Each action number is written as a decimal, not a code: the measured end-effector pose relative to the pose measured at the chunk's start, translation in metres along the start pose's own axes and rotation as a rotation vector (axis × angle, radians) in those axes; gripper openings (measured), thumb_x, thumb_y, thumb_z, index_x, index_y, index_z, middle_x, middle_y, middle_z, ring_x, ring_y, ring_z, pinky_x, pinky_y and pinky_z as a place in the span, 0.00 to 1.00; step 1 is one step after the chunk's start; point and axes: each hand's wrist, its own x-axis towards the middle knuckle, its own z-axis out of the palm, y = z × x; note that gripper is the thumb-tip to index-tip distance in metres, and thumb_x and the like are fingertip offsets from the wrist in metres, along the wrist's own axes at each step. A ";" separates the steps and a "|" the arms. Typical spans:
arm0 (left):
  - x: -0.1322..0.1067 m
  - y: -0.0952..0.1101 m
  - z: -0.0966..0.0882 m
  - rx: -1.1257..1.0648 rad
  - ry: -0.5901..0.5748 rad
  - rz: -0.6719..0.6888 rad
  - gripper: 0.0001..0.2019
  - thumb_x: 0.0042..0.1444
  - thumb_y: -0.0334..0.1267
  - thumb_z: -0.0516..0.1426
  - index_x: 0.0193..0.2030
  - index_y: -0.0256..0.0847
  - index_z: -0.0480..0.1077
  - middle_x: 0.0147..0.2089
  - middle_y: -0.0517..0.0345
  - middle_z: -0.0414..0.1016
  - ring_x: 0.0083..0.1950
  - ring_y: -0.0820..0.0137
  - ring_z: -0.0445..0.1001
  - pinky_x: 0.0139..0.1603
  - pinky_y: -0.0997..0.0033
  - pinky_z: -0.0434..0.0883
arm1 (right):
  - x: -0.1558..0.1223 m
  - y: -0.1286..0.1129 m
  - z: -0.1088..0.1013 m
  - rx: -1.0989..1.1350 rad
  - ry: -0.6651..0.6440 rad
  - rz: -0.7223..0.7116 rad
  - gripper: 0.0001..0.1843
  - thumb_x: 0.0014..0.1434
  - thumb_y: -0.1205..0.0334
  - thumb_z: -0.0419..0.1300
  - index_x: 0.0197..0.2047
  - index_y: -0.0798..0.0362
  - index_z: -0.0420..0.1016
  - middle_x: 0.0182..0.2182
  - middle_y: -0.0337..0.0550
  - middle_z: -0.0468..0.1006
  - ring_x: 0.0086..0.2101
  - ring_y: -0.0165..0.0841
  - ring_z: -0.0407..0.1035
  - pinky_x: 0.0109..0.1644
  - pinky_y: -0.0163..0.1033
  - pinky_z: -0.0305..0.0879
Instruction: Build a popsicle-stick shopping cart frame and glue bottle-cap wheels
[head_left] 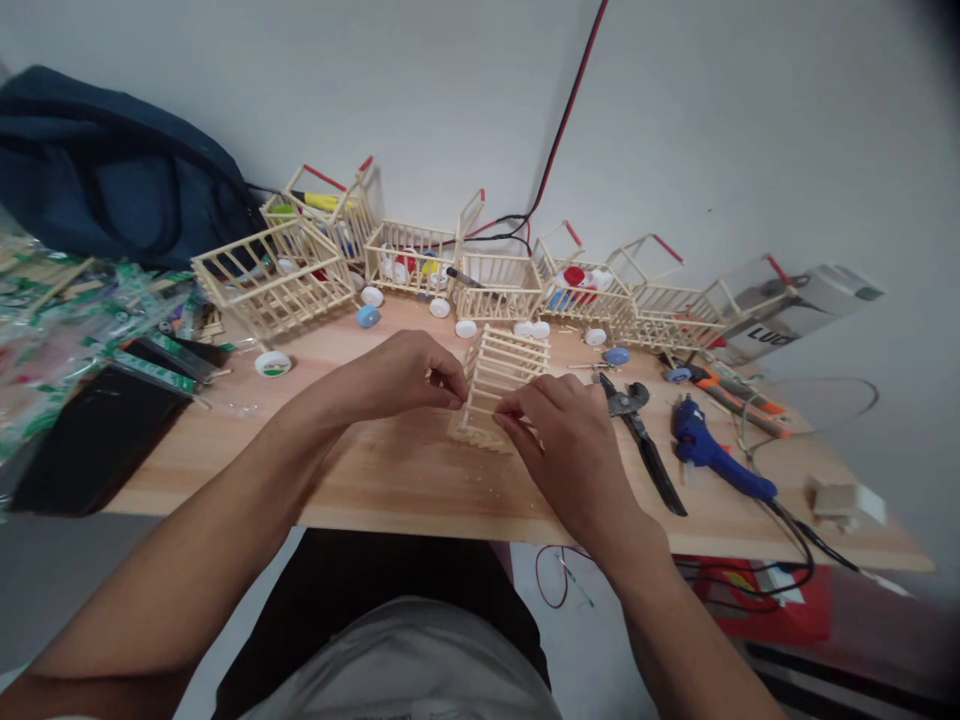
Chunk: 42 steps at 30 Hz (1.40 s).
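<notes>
Stick frame [505,376] is mid-bench, near the front edge, slatted side facing up, standing on the wood tabletop [405,490]. Left hand [420,372]: thumb and fingers drawn together at the frame's left edge. Right hand [566,430]: thumb and index nearly meeting over the near right part. Can't tell whether either one actually grips a stick.

Behind the frame: row of stick carts [667,325], several with red-wrapped handles and cap wheels, some loaded with colored caps. Larger slatted basket [277,285] sits tilted at the left of the row, white cap [272,364] just below it.

Right of the right hand: black-handled cutter [641,435], then blue glue gun [716,455], orange-handled pliers [739,395] behind. White adapter [847,500] near the right end.

Far left: plastic-wrapped packs [56,340], dark box [97,435]; navy bag [124,170] against the wall. Red-black cable [566,115] runs down the wall.
</notes>
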 end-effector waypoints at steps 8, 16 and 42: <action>0.000 0.001 0.001 0.000 -0.006 -0.008 0.07 0.48 0.28 0.58 0.29 0.39 0.79 0.25 0.63 0.76 0.26 0.77 0.68 0.30 0.78 0.62 | 0.000 0.000 -0.002 -0.077 0.001 -0.039 0.07 0.65 0.64 0.57 0.33 0.51 0.73 0.31 0.44 0.75 0.34 0.38 0.62 0.38 0.43 0.48; 0.000 0.000 0.000 0.020 -0.019 0.002 0.06 0.49 0.29 0.59 0.29 0.39 0.79 0.24 0.63 0.75 0.25 0.78 0.66 0.29 0.79 0.61 | 0.000 -0.002 -0.001 -0.085 -0.015 -0.022 0.07 0.64 0.63 0.59 0.33 0.52 0.74 0.31 0.45 0.75 0.35 0.39 0.63 0.39 0.44 0.49; 0.000 -0.008 -0.011 -0.016 0.080 -0.063 0.08 0.52 0.40 0.60 0.34 0.41 0.80 0.33 0.59 0.82 0.34 0.72 0.76 0.34 0.77 0.67 | -0.048 0.003 -0.012 0.073 0.182 0.110 0.14 0.64 0.64 0.57 0.51 0.51 0.77 0.41 0.49 0.74 0.40 0.39 0.65 0.45 0.47 0.62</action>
